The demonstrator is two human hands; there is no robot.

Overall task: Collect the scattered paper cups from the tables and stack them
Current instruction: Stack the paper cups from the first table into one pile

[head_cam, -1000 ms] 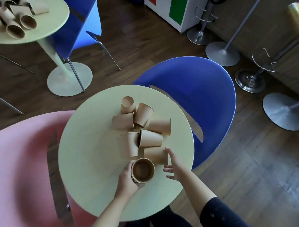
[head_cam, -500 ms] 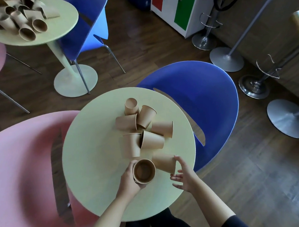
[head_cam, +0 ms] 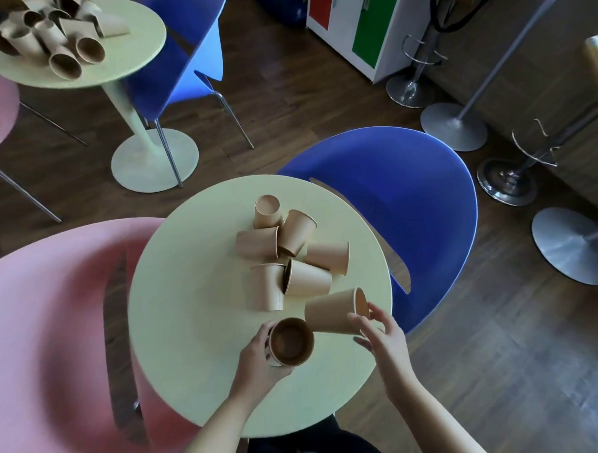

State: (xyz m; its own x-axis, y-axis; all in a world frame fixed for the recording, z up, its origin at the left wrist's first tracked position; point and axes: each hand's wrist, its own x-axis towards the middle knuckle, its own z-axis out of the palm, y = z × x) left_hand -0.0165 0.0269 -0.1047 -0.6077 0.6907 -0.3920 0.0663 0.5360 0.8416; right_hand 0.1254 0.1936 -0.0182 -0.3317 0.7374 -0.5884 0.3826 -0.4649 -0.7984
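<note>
So right now it's the second-cup stage of stacking at the near round table [head_cam: 191, 317]. The left hand [head_cam: 259, 360] has its fingers wrapped around an upright cup [head_cam: 291, 341], mouth facing up, sitting near the table's front edge; can't tell if its base is on the tabletop or lifted a bit. The right hand [head_cam: 383, 339] is pinching a tilted cup [head_cam: 335, 311] near its rim, thumb on one side and fingertips on the other, with its mouth pointing toward the blue chair [head_cam: 410, 231] on the far side of the table. That cup sits just beside the upright one, base end close to it, and looks like it's off the table or only barely touching. My read: next move needs the right hand to swing the tilted cup upright, base down, line it up over the open mouth of the held cup and drop it in, while the left keeps the base cup steady. Six more loose cups [head_cam: 289, 250] lie tumbled around the middle of the table, several touching or overlapping each other. Well away from this table there's a second table [head_cam: 137, 48] with another heap of cups [head_cam: 56, 34] on it, so plenty left to do.
</note>
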